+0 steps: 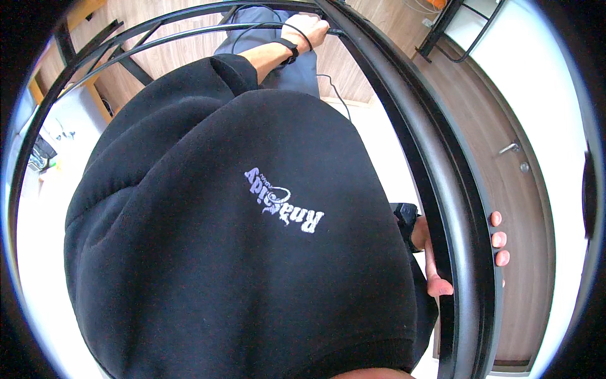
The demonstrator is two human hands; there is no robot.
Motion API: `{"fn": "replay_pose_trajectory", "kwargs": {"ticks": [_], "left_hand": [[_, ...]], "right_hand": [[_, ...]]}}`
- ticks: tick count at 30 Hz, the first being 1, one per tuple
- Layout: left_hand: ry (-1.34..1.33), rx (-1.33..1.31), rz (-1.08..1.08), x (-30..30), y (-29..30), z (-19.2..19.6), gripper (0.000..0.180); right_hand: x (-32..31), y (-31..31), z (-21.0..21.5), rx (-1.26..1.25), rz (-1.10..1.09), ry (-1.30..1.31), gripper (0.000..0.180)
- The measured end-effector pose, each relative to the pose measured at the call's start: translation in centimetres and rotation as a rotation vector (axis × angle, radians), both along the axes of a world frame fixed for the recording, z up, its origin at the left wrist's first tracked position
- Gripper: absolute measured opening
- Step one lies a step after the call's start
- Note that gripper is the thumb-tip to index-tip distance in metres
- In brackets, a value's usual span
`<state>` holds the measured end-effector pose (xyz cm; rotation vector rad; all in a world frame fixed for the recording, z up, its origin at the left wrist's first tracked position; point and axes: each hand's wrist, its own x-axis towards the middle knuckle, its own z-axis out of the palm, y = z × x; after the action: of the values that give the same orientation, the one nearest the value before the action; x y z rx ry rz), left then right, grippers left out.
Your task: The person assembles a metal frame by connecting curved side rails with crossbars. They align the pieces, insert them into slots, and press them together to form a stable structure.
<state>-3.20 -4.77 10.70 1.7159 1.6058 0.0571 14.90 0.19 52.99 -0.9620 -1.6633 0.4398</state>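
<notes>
My left hand (pixel 306 30) is closed round a thin black metal rail (pixel 189 36) at the top of the view, close to where it meets a thick black metal beam (pixel 464 208). A dark band (pixel 289 50) sits on that wrist, and a thin black cable loops round it. On the right, my right hand (pixel 434 271) grips the thick beam. Its thumb lies on the near side and several fingertips show past the far edge; the beam hides the palm. A black strap (pixel 405 218) is at the right wrist.
My black sweatshirt (pixel 252 265) fills the middle and hides much behind it. Beyond the beam stands a brown door (pixel 492 120) with a metal handle (pixel 509 148). A dark cable (pixel 338 91) hangs near my grey trousers (pixel 303 72). Black bars (pixel 132 66) cross the upper left.
</notes>
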Motion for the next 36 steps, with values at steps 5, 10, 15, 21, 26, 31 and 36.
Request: {"fn": "replay_pose_trajectory", "kwargs": {"ticks": [5, 10, 15, 21, 26, 31, 36], "left_hand": [[0.006, 0.019, -0.013, -0.3, 0.0, 0.8, 0.022], [-0.008, -0.142, -0.082, -0.8, -0.7, 3.0, 0.023], [-0.008, -0.060, -0.013, 0.1, -0.2, 3.5, 0.021], [0.014, -0.067, -0.023, 0.3, -0.1, 2.9, 0.021], [0.033, -0.080, -0.059, -0.2, -0.3, 2.5, 0.024], [0.067, -0.086, -0.027, -0.6, -0.3, 2.4, 0.024], [0.090, -0.113, -0.008, -1.4, 0.5, 2.1, 0.026]], "right_hand": [[-0.8, 0.3, -1.3, 0.043, 0.142, 0.176, 0.081], [-0.1, -1.7, 0.8, -0.065, -0.038, -0.026, 0.087], [0.9, -1.9, 1.1, -0.064, -0.063, -0.068, 0.083], [0.3, -1.4, -0.1, 0.013, 0.028, 0.071, 0.084], [-0.9, -0.9, -0.7, 0.024, 0.046, 0.084, 0.086], [-1.6, -0.6, -0.8, 0.077, 0.071, 0.129, 0.088], [-1.0, -0.2, -0.1, -0.062, 0.185, -0.016, 0.090]]}}
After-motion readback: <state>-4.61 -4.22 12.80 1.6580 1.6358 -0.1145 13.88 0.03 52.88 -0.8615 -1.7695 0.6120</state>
